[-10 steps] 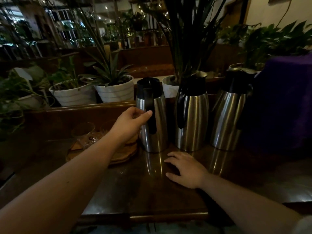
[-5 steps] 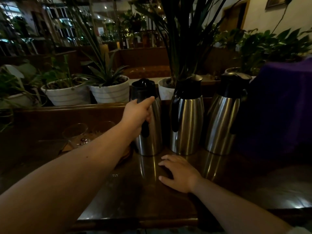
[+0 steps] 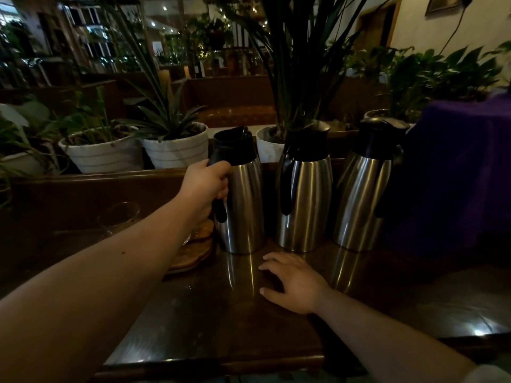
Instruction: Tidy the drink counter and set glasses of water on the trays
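Left hand (image 3: 206, 183) fingers grip the jug (image 3: 240, 194) handle. Right hand (image 3: 294, 283) lies open on the tabletop (image 3: 221, 313) — lift straight, clearing the glass (image 3: 119, 217) beside the knuckles.

Single head-worn view, looking forward and down across the counter (image 3: 221, 322) from its near edge; close range, both forearms in frame, potted plants beyond the far edge.

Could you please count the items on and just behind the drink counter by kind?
Steel jugs: 3, leftmost, middle, right
Drinking glasses: 1
Stacks of wooden trays: 1
White plant pots: 3
Total: 8
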